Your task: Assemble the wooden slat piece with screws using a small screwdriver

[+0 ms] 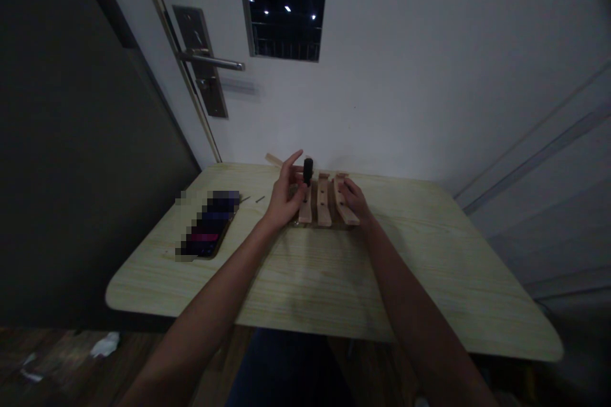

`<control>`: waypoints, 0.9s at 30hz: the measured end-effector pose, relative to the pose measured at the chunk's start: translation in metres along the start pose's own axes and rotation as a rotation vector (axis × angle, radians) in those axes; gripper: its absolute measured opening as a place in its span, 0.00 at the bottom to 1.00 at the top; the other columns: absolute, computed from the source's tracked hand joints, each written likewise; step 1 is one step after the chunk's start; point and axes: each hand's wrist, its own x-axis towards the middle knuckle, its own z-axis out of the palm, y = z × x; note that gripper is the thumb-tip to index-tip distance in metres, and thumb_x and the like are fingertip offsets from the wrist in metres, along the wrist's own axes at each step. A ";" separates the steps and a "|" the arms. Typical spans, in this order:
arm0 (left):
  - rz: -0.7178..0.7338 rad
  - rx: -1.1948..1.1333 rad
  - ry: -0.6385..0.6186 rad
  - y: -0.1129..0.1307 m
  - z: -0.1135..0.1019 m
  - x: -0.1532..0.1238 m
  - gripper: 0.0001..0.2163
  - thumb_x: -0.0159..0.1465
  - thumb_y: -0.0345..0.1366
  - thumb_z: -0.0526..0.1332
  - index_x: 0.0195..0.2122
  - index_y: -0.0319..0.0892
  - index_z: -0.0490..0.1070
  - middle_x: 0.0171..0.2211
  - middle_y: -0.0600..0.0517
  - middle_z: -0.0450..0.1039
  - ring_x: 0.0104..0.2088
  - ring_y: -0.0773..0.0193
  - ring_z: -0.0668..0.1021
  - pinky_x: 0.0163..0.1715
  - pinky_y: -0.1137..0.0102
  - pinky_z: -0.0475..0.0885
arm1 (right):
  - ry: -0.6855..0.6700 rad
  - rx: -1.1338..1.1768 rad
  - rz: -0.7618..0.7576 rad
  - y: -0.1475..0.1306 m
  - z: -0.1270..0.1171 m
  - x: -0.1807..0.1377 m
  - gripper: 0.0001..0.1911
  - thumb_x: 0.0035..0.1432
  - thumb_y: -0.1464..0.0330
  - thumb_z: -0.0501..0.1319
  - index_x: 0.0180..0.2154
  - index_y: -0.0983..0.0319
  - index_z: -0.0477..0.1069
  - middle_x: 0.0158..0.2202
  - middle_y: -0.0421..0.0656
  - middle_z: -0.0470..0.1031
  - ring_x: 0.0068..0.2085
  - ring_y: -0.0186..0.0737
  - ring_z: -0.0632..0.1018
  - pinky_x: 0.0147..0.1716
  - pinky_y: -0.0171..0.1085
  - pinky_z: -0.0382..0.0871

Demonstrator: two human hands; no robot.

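Three curved pale wooden pieces stand side by side at the table's far middle: a left piece [305,215], a middle piece [323,206] and a right piece [347,213], with dark holes in them. My left hand [284,197] pinches a black-handled tool like a screwdriver [308,170], held upright over the left piece; its tip is hidden, and the index finger points away. My right hand [358,200] is closed around the right piece, fingers partly hidden behind it. A thin wooden strip [273,159] pokes out behind my left hand.
A phone [210,229], partly pixelated, lies on the left of the pale wood-grain table [310,280]. Two thin screw-like bits, one a small dark metal piece [260,199], lie between it and my left hand. A white door with a metal handle [214,62] rises behind.
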 end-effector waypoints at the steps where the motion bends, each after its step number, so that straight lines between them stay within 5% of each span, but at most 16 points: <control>1: 0.010 0.003 -0.010 0.001 0.000 0.000 0.27 0.66 0.41 0.58 0.65 0.52 0.52 0.49 0.47 0.71 0.42 0.61 0.77 0.43 0.63 0.74 | -0.001 0.001 0.001 0.000 0.000 0.000 0.19 0.55 0.49 0.57 0.30 0.58 0.69 0.32 0.44 0.73 0.37 0.44 0.72 0.41 0.44 0.67; 7: 0.068 0.123 0.035 0.001 0.000 0.003 0.23 0.63 0.43 0.63 0.59 0.51 0.62 0.52 0.47 0.69 0.45 0.60 0.74 0.43 0.63 0.73 | -0.009 0.017 -0.002 -0.003 0.001 -0.001 0.20 0.55 0.48 0.56 0.30 0.58 0.68 0.31 0.43 0.72 0.34 0.43 0.71 0.39 0.43 0.67; 19: 0.018 0.012 -0.028 0.001 -0.001 0.001 0.26 0.65 0.40 0.60 0.63 0.51 0.56 0.44 0.48 0.74 0.40 0.61 0.76 0.43 0.63 0.72 | -0.003 0.016 0.011 -0.002 0.001 -0.001 0.19 0.55 0.49 0.57 0.30 0.58 0.68 0.32 0.43 0.73 0.35 0.42 0.71 0.40 0.43 0.67; 27: 0.062 0.134 0.059 0.003 0.000 0.004 0.24 0.60 0.43 0.67 0.57 0.51 0.65 0.49 0.48 0.70 0.44 0.60 0.74 0.41 0.64 0.73 | -0.007 0.017 0.024 -0.005 0.001 -0.002 0.19 0.55 0.50 0.56 0.32 0.58 0.70 0.34 0.44 0.74 0.36 0.42 0.72 0.39 0.42 0.68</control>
